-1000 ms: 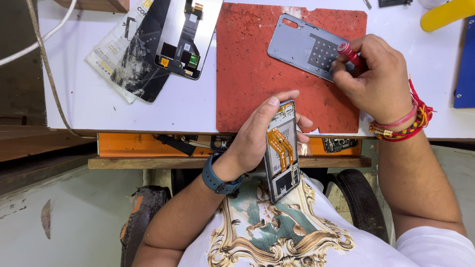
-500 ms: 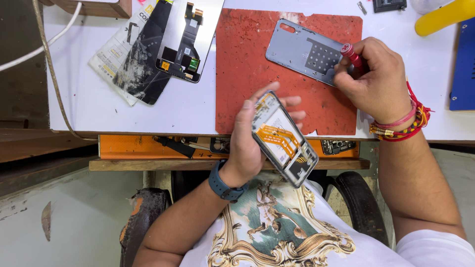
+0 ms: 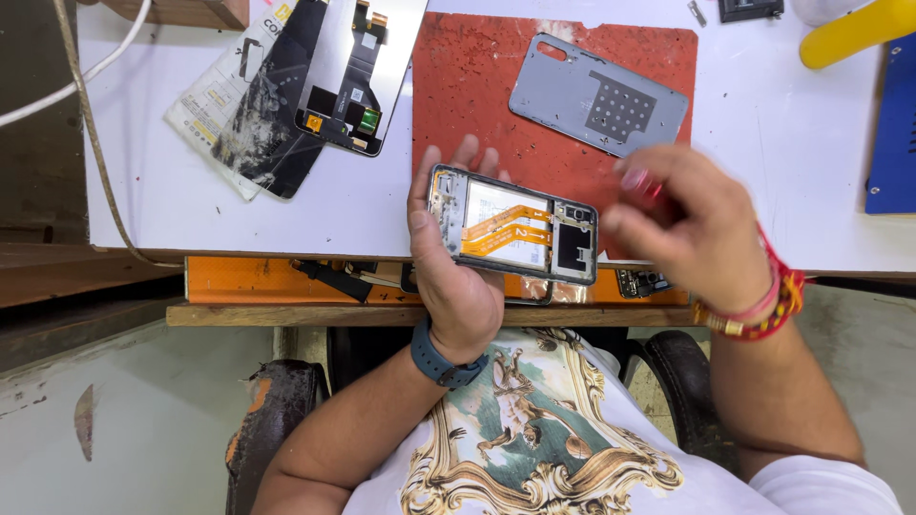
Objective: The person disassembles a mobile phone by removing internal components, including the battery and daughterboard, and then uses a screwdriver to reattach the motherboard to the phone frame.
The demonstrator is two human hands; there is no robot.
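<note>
Blurred right hand (image 3: 687, 224), fingers' contents unclear

We see the opened phone (image 3: 513, 225) lying crosswise over the left hand (image 3: 456, 277), at the table's (image 3: 763, 172) near edge, partly above the work mat (image 3: 477, 95). Right hand (image 3: 692, 229) sits just right of the phone, touching or nearly so; can't tell w/ the blur. Back cover (image 3: 596, 93) lies on the mat, behind the phone & right hand. Left of the mat: display assembly (image 3: 358, 72) on the table, w/ a cracked screen (image 3: 272, 114) beside it on its left, resting on a packet (image 3: 205, 119). Cable (image 3: 91, 114) runs along the table's left edge. Shelf (image 3: 248, 281) sits under the table's front edge.
</note>
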